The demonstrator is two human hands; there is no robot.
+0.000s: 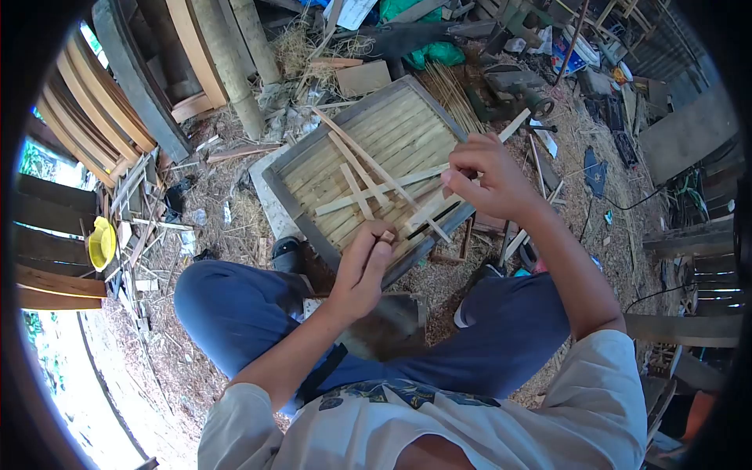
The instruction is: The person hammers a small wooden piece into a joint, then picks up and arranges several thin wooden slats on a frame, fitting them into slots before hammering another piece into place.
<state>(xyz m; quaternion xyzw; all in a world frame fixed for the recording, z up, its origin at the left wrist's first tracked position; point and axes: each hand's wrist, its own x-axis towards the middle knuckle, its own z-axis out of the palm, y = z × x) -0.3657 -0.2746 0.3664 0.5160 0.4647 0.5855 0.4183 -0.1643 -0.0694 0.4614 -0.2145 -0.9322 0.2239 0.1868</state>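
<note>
My left hand (pixel 364 262) is closed, with a small block of wood (pixel 388 236) between thumb and fingers at the near edge of a framed slatted panel (pixel 313 168). My right hand (pixel 489 178) is pinched above the panel's right side; what it holds, if anything, I cannot make out. Behind it runs a long pale wooden strip (pixel 352 202), crossing a longer thin strip (pixel 376 167) lying on the panel. Two shorter strips (pixel 359 166) lie beside these. A flat pale wooden piece (pixel 431 210) and a dark thin tool (pixel 433 221) lie below my right hand.
The panel rests between my knees. Curved wooden pieces (pixel 102 94) and posts stand at the left, near a yellow bowl (pixel 102 243). Shavings and scraps cover the ground. A metal clamp-like tool (pixel 533 106) and a white bucket (pixel 576 51) are at the far right.
</note>
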